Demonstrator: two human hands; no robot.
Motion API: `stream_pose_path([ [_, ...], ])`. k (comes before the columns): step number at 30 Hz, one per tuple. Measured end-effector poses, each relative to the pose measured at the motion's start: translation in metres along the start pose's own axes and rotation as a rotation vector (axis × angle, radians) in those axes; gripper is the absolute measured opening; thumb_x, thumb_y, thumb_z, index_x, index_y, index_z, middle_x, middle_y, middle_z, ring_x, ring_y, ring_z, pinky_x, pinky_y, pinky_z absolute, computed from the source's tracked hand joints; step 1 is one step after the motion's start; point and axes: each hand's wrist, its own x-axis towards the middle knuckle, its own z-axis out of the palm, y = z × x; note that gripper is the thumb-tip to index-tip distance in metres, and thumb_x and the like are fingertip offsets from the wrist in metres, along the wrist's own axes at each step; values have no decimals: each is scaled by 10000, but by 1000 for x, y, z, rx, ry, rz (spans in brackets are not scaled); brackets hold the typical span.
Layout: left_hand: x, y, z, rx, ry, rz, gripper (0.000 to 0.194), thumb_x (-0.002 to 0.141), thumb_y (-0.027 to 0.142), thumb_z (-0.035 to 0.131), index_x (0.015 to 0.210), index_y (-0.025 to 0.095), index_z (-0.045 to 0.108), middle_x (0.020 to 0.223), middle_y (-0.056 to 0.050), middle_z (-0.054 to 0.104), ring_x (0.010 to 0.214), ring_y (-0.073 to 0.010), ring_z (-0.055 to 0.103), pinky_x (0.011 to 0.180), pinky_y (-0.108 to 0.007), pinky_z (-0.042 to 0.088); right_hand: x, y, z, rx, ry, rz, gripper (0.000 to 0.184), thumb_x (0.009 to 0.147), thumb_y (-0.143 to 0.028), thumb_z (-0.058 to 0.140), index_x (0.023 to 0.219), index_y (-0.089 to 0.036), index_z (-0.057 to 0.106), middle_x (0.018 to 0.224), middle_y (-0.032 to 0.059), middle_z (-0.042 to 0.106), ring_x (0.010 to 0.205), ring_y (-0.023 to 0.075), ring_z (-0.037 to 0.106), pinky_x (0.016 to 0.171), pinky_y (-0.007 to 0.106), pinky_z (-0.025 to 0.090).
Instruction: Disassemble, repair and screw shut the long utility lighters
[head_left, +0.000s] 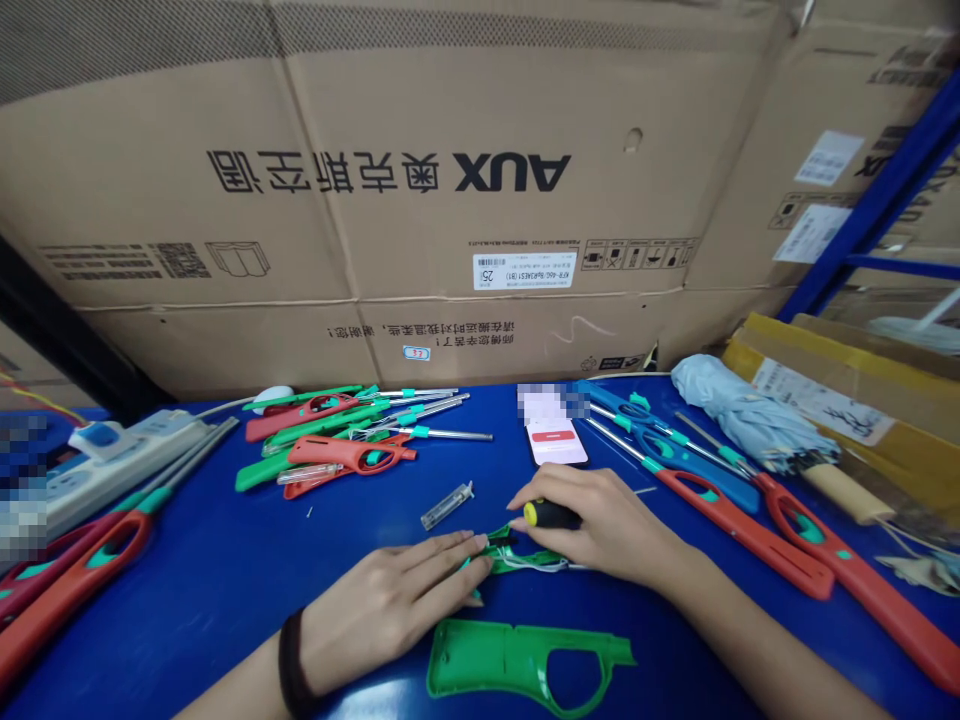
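Observation:
A screwdriver [551, 514] with a black and yellow handle is in my right hand [600, 515], its fingers closed around it. Its tip is hard to make out. My left hand [397, 595] holds an opened green lighter half [499, 548] against the table, fingers over its handle end. White wires and a black part show inside that half. Nearer to me lies the other green lighter shell [495, 655], hollow side up. Just beyond my left fingertips is a clear gas tank [448, 507].
Several disassembled lighters [352, 455] lie back left. A power strip [112, 455] and red lighters [82, 570] are at left. A phone [555, 440] stands beyond my right hand. Red lighters [742, 525], blue lighters [675, 455] and a folded umbrella [750, 410] lie right. Cardboard [420, 240] walls the back.

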Motion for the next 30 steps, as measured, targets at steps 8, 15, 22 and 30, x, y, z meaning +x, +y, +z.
stream_pose_path([
  [8,17,2,10,-96,192,-342,341,993,309,402,1281,155,499,789,-28,695,632,-121,670,575,-207,557,-4,-1,-2,-15,174,-91,177,873,-376,600,841,-205,631,771,3,682,647,121,614,584,222,419],
  [15,29,5,24,-152,227,-382,351,1007,343,344,1296,167,436,1013,-56,720,837,-140,717,709,-209,584,-6,-3,-3,123,7,-63,190,862,-282,623,1049,-244,632,972,-11,723,815,129,677,700,197,461],
  [22,25,12,16,-210,257,-366,422,987,423,365,1358,223,339,1028,-42,729,832,-151,725,671,-175,576,-6,-10,5,142,62,-212,212,887,-253,592,1098,-233,602,999,-2,706,857,112,666,724,177,473],
  [30,23,16,21,-303,194,-334,506,997,436,311,1442,215,215,730,25,728,518,-122,678,525,-169,533,-8,-15,12,-52,127,-354,184,915,-183,513,1053,-245,617,935,-2,685,752,117,651,577,215,425],
])
